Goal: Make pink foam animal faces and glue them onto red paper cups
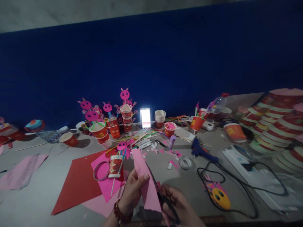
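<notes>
My left hand pinches a strip of pink paper, its thumb lying on the front face. Black-handled scissors are gripped in my right hand. Their blades run along the right edge of the paper, pointing up and away from me. Left of my hands, a red paper cup with a pink face figure stands on bright pink paper, beside a tape ring. Small pink paper scraps and a roll of clear tape lie beyond the scissors.
Red card lies at left. Finished cup figures stand at the back near a blue wall. A blue glue gun with a looping black cord occupies the right. Stacked cups rise at far right. Markers lie mid-table.
</notes>
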`<action>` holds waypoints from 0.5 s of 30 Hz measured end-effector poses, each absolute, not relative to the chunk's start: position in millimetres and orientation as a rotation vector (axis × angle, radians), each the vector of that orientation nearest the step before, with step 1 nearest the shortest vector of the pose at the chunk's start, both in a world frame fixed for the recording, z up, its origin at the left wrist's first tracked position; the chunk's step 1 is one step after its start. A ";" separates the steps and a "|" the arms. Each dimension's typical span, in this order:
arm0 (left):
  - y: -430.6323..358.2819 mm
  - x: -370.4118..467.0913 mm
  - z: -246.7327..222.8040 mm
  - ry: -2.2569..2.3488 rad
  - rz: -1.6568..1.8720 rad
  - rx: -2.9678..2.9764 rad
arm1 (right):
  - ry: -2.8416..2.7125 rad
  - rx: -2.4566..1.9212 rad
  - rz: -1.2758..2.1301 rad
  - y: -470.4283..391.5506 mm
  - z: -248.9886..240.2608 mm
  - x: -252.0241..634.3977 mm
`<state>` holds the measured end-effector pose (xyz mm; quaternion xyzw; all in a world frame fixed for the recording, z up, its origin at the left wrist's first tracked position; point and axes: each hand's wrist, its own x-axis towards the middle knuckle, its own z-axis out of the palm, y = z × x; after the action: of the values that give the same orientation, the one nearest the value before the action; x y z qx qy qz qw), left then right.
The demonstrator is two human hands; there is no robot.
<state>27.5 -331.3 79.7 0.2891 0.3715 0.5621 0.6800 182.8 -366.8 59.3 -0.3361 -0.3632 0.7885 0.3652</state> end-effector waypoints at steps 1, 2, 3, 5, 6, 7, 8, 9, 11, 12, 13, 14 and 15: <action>-331.5 27.6 80.1 0.832 1.260 0.652 | -0.918 -0.880 2.020 -366.7 58.3 182.4; -331.6 27.7 80.3 0.829 1.257 0.651 | -0.899 -0.899 2.009 -366.7 57.6 181.9; -331.6 27.7 80.2 0.827 1.255 0.647 | -0.881 -0.920 1.994 -366.7 57.1 181.5; -331.8 27.5 79.1 0.827 1.259 0.629 | -0.883 -0.943 2.000 -366.6 57.6 181.1; -331.9 27.4 78.1 0.828 1.265 0.615 | -0.883 -0.944 2.005 -366.5 58.6 181.1; -332.1 27.2 76.9 0.828 1.268 0.602 | -0.881 -0.936 2.009 -366.5 60.1 181.2; -332.3 27.0 75.6 0.827 1.269 0.594 | -0.879 -0.925 2.008 -366.4 62.0 181.3; -332.7 26.8 74.3 0.825 1.266 0.587 | -0.880 -0.916 2.001 -366.3 64.2 181.4; -333.4 26.6 72.1 0.818 1.254 0.577 | -0.882 -0.918 1.984 -366.2 68.3 181.2; -333.8 26.6 71.3 0.816 1.252 0.572 | -0.882 -0.928 1.984 -366.1 69.8 181.0; -334.1 26.6 70.6 0.814 1.252 0.565 | -0.878 -0.939 1.984 -366.0 71.0 180.7; -334.3 26.6 70.1 0.814 1.257 0.558 | -0.876 -0.944 1.986 -365.7 71.6 180.4; -334.5 26.6 69.8 0.815 1.261 0.554 | -0.875 -0.943 1.989 -365.5 71.7 180.3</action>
<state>26.6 -334.5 69.8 0.2484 0.3655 0.5655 0.6964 180.3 -365.5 71.7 -0.3689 -0.3422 0.7777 0.3768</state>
